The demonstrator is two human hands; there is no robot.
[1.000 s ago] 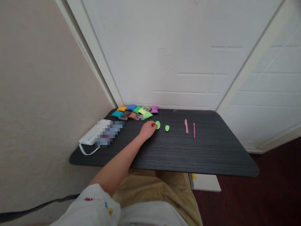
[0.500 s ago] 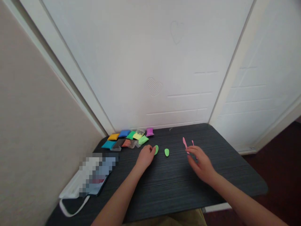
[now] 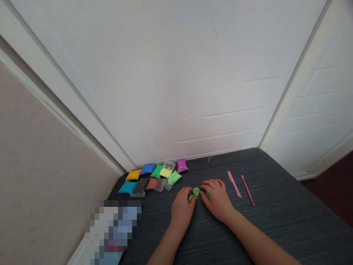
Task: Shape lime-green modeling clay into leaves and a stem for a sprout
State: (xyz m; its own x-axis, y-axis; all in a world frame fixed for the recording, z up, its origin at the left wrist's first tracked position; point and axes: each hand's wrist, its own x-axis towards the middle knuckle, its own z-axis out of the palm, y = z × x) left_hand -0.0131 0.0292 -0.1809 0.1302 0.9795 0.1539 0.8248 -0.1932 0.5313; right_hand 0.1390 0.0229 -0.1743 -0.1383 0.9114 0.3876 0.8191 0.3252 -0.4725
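Observation:
My left hand (image 3: 182,206) is closed, its thumb and fingertips on a small light-green clay piece (image 3: 196,191). More of the same green shows at the fingertips, and I cannot tell whether it is a separate piece. Close on the right, my right hand (image 3: 217,198) curls its fingers around another green clay piece (image 3: 207,195), mostly hidden beneath them. Both hands rest low over the dark table, fingertips nearly meeting. To the right of them lie a pink plastic knife (image 3: 234,184) and a thin pink modelling stick (image 3: 248,190).
Several small packets of coloured clay, among them a yellow-orange packet (image 3: 134,175) and a purple packet (image 3: 182,165), lie at the back left of the dark table (image 3: 275,221). A blurred-out item (image 3: 116,232) is at the front left. A white wall panel (image 3: 154,92) rises behind.
My right hand has left the pink tools and come left to the green pieces. The two hands are now close together. The view has shifted, and both pink tools lie uncovered.

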